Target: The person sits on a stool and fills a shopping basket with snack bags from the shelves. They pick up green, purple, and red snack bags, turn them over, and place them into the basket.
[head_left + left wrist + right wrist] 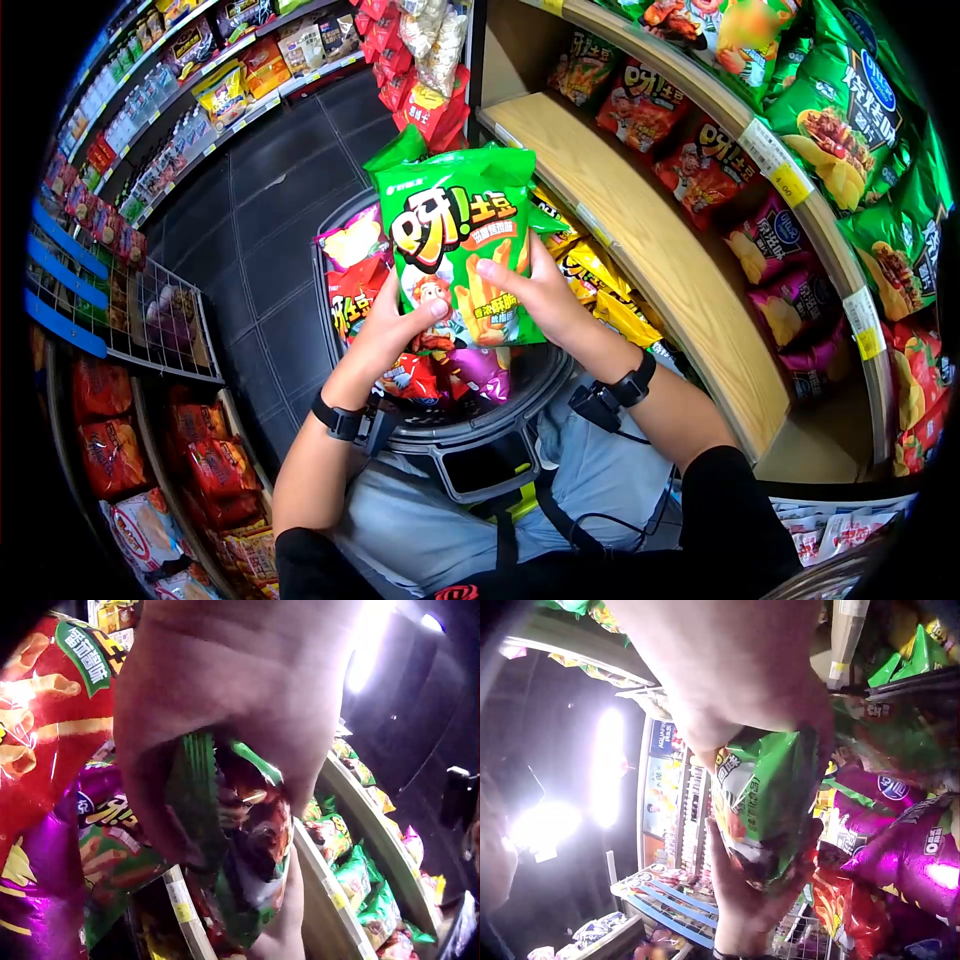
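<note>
Both hands hold a green bag of potato snacks [465, 225] upright, its printed front facing the head camera. My left hand [395, 325] grips the lower left side, thumb on the front. Opposite it, my right hand [535, 290] grips the right side, its thumb also across the front. Fingers behind the bag are hidden in the head view. Below the bag is a dark basket [400, 436] with red snack bags [360, 300] and purple snack bags [480, 372] inside. Another green bag [395, 150] shows behind the held one.
On the right, a wooden shelf board [640, 260] runs beside the basket, with red bags [640, 105] behind it and green chip bags [850, 120] above. Yellow bags [600, 290] lie along the shelf's lower side. A wire rack [165, 320] stands on the left over dark floor tiles [290, 200].
</note>
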### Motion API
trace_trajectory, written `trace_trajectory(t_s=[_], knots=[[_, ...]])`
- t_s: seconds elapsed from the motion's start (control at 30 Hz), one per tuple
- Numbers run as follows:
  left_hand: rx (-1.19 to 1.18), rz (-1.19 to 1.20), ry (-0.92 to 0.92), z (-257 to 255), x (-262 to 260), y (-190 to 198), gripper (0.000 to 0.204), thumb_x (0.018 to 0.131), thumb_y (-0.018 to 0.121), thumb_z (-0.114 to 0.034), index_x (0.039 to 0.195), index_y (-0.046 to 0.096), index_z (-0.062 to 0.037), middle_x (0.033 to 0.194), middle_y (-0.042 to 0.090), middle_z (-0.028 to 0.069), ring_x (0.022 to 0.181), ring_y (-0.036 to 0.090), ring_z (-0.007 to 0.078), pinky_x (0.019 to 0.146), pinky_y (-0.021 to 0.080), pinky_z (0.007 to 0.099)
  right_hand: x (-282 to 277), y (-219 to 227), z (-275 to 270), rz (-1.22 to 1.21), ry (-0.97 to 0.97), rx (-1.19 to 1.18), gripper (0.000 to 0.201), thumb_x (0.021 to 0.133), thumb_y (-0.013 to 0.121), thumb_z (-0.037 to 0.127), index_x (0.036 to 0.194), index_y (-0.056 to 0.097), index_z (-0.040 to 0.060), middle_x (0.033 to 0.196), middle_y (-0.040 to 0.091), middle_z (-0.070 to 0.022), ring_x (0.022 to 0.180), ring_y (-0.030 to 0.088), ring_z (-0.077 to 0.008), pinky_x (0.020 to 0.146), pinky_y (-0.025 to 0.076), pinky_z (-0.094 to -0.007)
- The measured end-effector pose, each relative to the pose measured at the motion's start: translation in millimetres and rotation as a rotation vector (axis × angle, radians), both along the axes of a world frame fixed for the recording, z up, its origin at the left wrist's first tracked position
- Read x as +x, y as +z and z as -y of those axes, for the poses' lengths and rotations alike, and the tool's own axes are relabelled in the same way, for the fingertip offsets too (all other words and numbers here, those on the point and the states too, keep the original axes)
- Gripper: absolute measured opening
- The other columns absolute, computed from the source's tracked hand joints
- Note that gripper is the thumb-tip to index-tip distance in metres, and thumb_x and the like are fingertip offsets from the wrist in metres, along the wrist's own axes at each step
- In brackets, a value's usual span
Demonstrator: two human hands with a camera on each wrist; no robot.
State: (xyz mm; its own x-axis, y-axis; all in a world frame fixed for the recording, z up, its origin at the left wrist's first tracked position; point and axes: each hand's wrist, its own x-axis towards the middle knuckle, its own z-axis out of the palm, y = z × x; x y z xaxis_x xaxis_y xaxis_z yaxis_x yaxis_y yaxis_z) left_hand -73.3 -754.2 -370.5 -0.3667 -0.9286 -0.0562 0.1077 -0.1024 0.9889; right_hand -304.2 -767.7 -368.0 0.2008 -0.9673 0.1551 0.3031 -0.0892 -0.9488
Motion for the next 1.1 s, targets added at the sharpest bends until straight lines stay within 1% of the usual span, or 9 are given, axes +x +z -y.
trace_trajectory(t_s=[0.17, 0.37, 0.43, 0.57, 0.6, 0.67, 0.87, 0.93, 1.1], knots=[[-0.021, -0.02, 0.038, 0, -4, 2, 0.078, 0.094, 0.081, -0.03, 0.153, 0.04, 0.0003, 0.141, 0.06, 0.0128, 0.128, 0.059, 0.0202, 0.11, 0.047, 0.0369, -3, 2, -4, 0.068, 0.005, 0.065, 0.066, 0.097, 0.076, 0.017, 0.149, 0.039, 0.0012, 0.139, 0.058, -0.0111, 0.128, 0.057, -0.0177, 0.11, 0.048, -0.0358], [-0.035, -0.049, 0.059, -4, -4, 4, 0.075, 0.095, 0.08, -0.03, 0.152, 0.041, 0.0003, 0.138, 0.061, 0.0126, 0.125, 0.06, 0.0196, 0.108, 0.049, 0.0361, -5, 4, -4, -0.058, 0.038, -0.04, 0.075, 0.097, 0.077, 0.021, 0.153, 0.031, 0.001, 0.145, 0.051, -0.0127, 0.134, 0.053, -0.0202, 0.114, 0.044, -0.0376], [-0.034, -0.047, 0.076, -2, -3, 1, 0.074, 0.095, 0.079, -0.029, 0.151, 0.041, 0.0002, 0.137, 0.062, 0.0122, 0.124, 0.061, 0.0191, 0.106, 0.05, 0.0354, -3, 4, -5, -0.106, 0.06, -0.055, 0.081, 0.099, 0.074, 0.021, 0.161, 0.024, 0.0037, 0.152, 0.048, -0.0115, 0.14, 0.048, -0.0203, 0.118, 0.039, -0.0377], [-0.051, -0.037, 0.082, 0, -3, 2, 0.073, 0.095, 0.079, -0.029, 0.151, 0.041, 0.0, 0.136, 0.062, 0.012, 0.122, 0.062, 0.0189, 0.106, 0.05, 0.0352, -3, 4, -2, -0.103, 0.111, -0.054, 0.085, 0.099, 0.073, 0.021, 0.163, 0.02, 0.0035, 0.153, 0.045, -0.0119, 0.141, 0.046, -0.0205, 0.119, 0.038, -0.0379], [-0.048, -0.037, 0.082, -1, -3, 5, 0.073, 0.095, 0.079, -0.029, 0.151, 0.041, 0.0, 0.136, 0.062, 0.012, 0.122, 0.062, 0.0189, 0.106, 0.05, 0.0352, -2, 5, -1, -0.104, 0.111, -0.051, 0.085, 0.099, 0.073, 0.021, 0.163, 0.02, 0.0035, 0.153, 0.045, -0.0119, 0.141, 0.046, -0.0205, 0.119, 0.038, -0.0379], [-0.024, 0.0, 0.093, -5, -4, 11, 0.071, 0.096, 0.078, -0.029, 0.15, 0.042, 0.0003, 0.136, 0.063, 0.0116, 0.122, 0.062, 0.0185, 0.105, 0.051, 0.0351, 0, 4, -1, -0.098, 0.077, -0.1, 0.079, 0.098, 0.076, 0.022, 0.156, 0.025, 0.0013, 0.145, 0.05, -0.013, 0.136, 0.05, -0.0203, 0.115, 0.043, -0.0376], [0.005, -0.001, 0.098, -10, -1, 7, 0.066, 0.098, 0.075, -0.027, 0.148, 0.044, 0.0012, 0.136, 0.063, 0.0113, 0.122, 0.062, 0.0183, 0.106, 0.05, 0.035, 1, -4, 1, -0.153, 0.065, -0.114, 0.084, 0.097, 0.078, 0.03, 0.155, 0.026, 0.0007, 0.145, 0.05, -0.0144, 0.136, 0.05, -0.0217, 0.116, 0.043, -0.0383], [0.068, 0.027, 0.106, -11, -3, 11, 0.065, 0.098, 0.074, -0.026, 0.149, 0.043, 0.0012, 0.136, 0.063, 0.0115, 0.122, 0.062, 0.0185, 0.106, 0.05, 0.0352, 0, -4, 2, -0.173, 0.076, -0.119, 0.084, 0.097, 0.078, 0.03, 0.155, 0.026, 0.0005, 0.146, 0.05, -0.0149, 0.136, 0.051, -0.0222, 0.115, 0.043, -0.0384], [0.003, -0.025, 0.091, -7, -4, 1, 0.064, 0.098, 0.073, -0.023, 0.15, 0.043, 0.0011, 0.137, 0.063, 0.0117, 0.123, 0.062, 0.019, 0.106, 0.05, 0.0353, -1, -2, -1, -0.161, 0.07, -0.091, 0.083, 0.097, 0.077, 0.029, 0.156, 0.025, 0.0003, 0.145, 0.051, -0.0151, 0.135, 0.052, -0.0223, 0.115, 0.043, -0.0385]])
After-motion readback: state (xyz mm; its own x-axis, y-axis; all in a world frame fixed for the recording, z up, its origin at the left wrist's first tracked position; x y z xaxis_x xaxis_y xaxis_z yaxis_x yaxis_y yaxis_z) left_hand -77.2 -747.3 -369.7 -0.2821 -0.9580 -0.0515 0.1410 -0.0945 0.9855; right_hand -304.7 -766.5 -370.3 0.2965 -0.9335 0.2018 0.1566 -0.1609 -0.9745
